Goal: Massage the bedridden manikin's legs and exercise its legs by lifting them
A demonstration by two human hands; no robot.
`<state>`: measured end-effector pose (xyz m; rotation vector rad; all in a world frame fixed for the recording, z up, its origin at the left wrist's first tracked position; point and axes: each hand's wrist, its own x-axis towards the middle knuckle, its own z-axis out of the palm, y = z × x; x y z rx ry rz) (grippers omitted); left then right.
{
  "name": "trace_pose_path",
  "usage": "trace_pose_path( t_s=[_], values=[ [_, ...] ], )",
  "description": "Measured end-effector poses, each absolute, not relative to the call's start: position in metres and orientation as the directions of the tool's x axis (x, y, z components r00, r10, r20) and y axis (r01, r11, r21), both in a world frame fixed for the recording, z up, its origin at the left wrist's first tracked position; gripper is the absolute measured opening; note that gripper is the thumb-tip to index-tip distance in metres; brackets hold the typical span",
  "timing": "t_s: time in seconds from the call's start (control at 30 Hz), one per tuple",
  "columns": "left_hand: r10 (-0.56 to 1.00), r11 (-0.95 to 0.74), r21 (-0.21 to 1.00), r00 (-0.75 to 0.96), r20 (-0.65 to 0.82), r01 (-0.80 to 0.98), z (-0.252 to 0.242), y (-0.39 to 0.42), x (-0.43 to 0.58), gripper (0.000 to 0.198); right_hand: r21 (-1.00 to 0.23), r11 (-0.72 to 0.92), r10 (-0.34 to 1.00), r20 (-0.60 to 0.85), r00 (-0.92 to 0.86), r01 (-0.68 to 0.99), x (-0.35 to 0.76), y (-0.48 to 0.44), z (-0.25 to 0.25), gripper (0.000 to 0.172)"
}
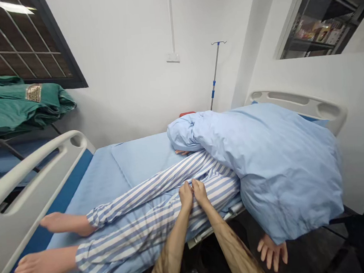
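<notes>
left hand (185,197) and right hand (200,192) lie fingertips-down, not clenched, on the striped pyjama trousers (163,207) of a patient manikin (43,266) at frame centre, can't tell if pinching cloth, blue quilt (284,165) over its upper body at right.

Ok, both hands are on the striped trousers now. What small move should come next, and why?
Probably draw the blue duvet back with your right hand: its edge lies just beyond those fingers, on the striped trousers, and it hides the lying figure's upper body, hanging over the side of the bed above a dangling hand.
</notes>
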<state>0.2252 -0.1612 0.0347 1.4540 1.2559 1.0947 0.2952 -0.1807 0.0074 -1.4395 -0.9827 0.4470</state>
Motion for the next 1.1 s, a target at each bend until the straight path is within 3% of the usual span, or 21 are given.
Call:
trace_pose_path(
  t_s=[0.17, 0.4, 0.53, 0.8, 0.93, 1.1],
  values=[
    [0.979, -0.192, 0.931, 0.127, 0.159, 0.311, 0.014, -0.166, 0.226, 0.037, -0.951, 0.158, 0.768, 0.288, 0.573, 0.267, 0.297, -0.179, -0.007, 0.050],
    [0.986, -0.150, 0.925, 0.126, 0.112, 0.350, 0.021, -0.166, 0.226, 0.038, -0.946, 0.111, 0.780, 0.272, 0.563, 0.304, 0.292, -0.181, 0.000, 0.053],
    [0.984, -0.146, 0.932, 0.147, 0.102, 0.331, 0.024, -0.167, 0.224, 0.041, -0.920, 0.078, 0.819, 0.279, 0.501, 0.384, 0.296, -0.184, 0.024, 0.056],
    [0.990, -0.104, 0.931, 0.125, 0.064, 0.350, 0.024, -0.167, 0.224, 0.053, -0.797, 0.196, 0.803, 0.465, 0.373, 0.572, 0.308, -0.171, 0.093, 0.049],
    [0.992, -0.086, 0.943, 0.116, 0.051, 0.323, 0.022, -0.167, 0.224, 0.055, -0.749, 0.087, 0.848, 0.402, 0.346, 0.657, 0.310, -0.178, 0.058, 0.044],
    [0.991, -0.080, 0.964, 0.125, 0.049, 0.255, 0.020, -0.167, 0.225, 0.060, -0.602, -0.115, 0.889, 0.292, 0.352, 0.790, 0.310, -0.187, 0.009, 0.038]
  ],
)
